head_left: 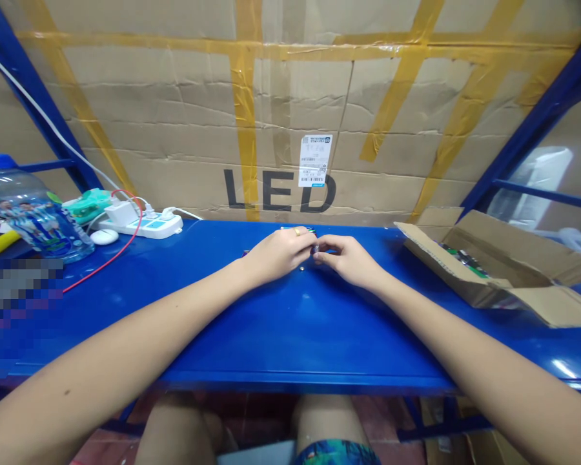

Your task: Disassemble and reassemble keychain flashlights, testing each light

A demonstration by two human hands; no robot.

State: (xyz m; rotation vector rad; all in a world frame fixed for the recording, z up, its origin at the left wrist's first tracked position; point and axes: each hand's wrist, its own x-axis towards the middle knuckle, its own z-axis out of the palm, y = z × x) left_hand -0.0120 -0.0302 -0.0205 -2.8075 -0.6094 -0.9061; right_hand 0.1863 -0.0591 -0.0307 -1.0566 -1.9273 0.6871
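Note:
Both arms reach out over a blue metal shelf (290,323). My left hand (278,253), with a ring on one finger, and my right hand (346,257) meet at the far middle of the shelf. Their fingers are curled and pinched together on a small dark part (314,248) held between them; it is too small to name. A few tiny parts lie on the shelf beside the hands (304,267).
An open cardboard box (489,271) holding green circuit boards sits at the right. At the left stand a plastic water bottle (33,216), a white power strip (142,224) with a red wire, and a white mouse (104,237). A taped cardboard wall marked LED (281,190) closes the back.

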